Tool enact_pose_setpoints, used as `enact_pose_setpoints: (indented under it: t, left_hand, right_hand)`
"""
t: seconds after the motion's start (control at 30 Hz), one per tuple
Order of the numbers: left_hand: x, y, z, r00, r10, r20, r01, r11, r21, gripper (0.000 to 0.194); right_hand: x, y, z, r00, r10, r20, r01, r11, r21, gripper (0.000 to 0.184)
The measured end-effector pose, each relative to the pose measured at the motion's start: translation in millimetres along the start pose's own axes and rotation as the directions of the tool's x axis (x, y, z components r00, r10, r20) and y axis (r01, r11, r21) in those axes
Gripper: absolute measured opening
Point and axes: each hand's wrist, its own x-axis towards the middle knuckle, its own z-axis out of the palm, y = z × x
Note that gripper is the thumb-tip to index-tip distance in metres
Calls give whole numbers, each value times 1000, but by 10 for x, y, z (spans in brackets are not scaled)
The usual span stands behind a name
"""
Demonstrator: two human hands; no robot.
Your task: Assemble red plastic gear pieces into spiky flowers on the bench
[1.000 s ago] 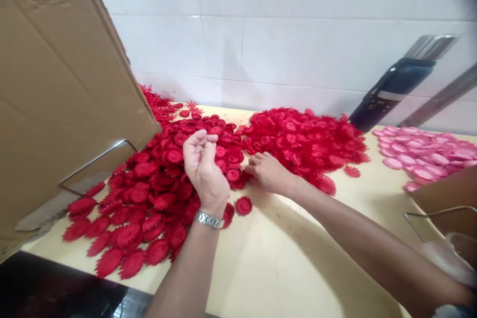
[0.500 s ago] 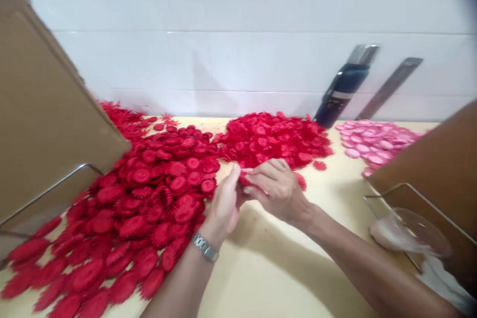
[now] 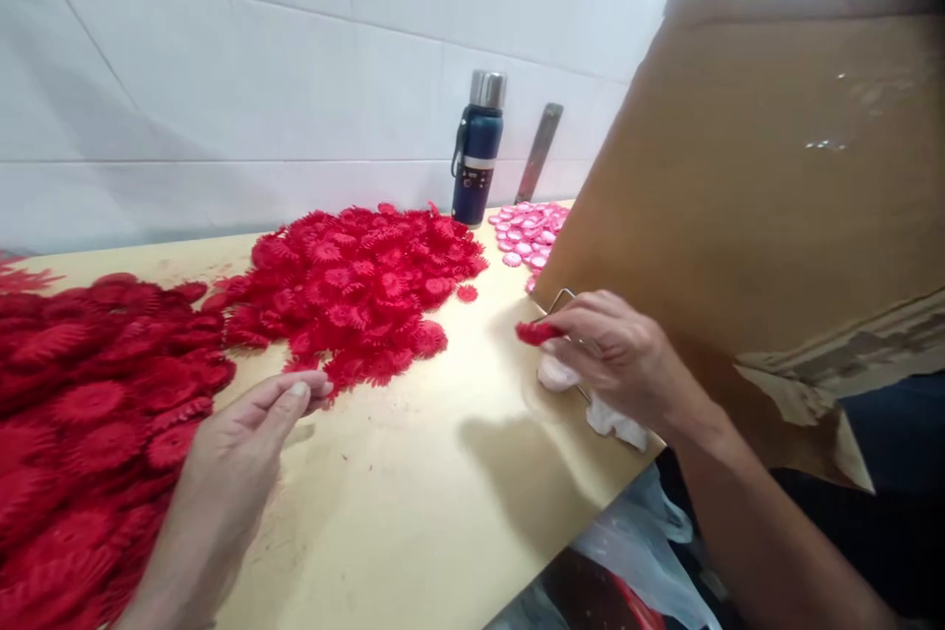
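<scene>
My right hand pinches a small red flower piece between thumb and fingers, in the air over the right side of the table, near a cardboard box. My left hand hovers low at the left, thumb and fingers pressed together. Its fingertips are at the front edge of the middle pile of red flower pieces; anything between them cannot be made out. Another heap of larger, darker red flower pieces spreads beside and behind the left hand. These pieces are round with fringed rims.
Against the tiled wall stands a dark blue flask, with a metal strip leaning beside it. Pink discs lie near the large cardboard box at right. White crumpled material rests by a wire stand; a plastic bag hangs below the table edge.
My hands were together on a red piece and have parted. The right has carried a red piece rightward toward the box; the left has moved apart. The view has swung right.
</scene>
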Motion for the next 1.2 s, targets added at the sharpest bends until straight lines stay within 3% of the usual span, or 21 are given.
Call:
enact_pose_setpoints:
  t: [0.07,0.17,0.33,0.43,0.53,0.67,0.87,1.03,1.2]
  left_hand:
    - [-33,29,12,1000,10,-3,-10,999,47,23]
    - [-33,42,19,1000,24,-2,-24,995,102,23]
    - [-38,75,27,999,21,-39,-15,987,158,21]
    - [-53,101,30,999,7,-43,3,974,229,21]
    - [-62,115,30,999,1,-44,11,965,264,22]
    - [-82,134,27,999,-19,-35,27,964,266,22]
    - [-99,140,15,999,-16,-30,24,953,303,24]
    - [-66,111,7,1000,0,-26,8,946,325,25]
    - [-45,106,-5,1000,-3,-1,4,969,246,22]
  right_hand:
    - [-66,182,-94,996,70,51,-63,991,-122,15]
    - [-130,386,-118,964,151,220,-95,964,-249,15]
    - [-93,509,29,837,213,504,-22,934,-358,19]
    - [-28,525,105,760,278,588,-32,919,-393,20]
    - [6,544,140,726,307,615,-47,915,-401,20]
    - [-6,585,108,752,262,604,-66,943,-326,20]
    - [-69,611,-62,866,223,447,-170,973,-157,22]
    - [-146,565,-60,893,245,379,-204,968,-145,22]
    - [-210,541,-27,924,226,310,-168,965,-202,21]
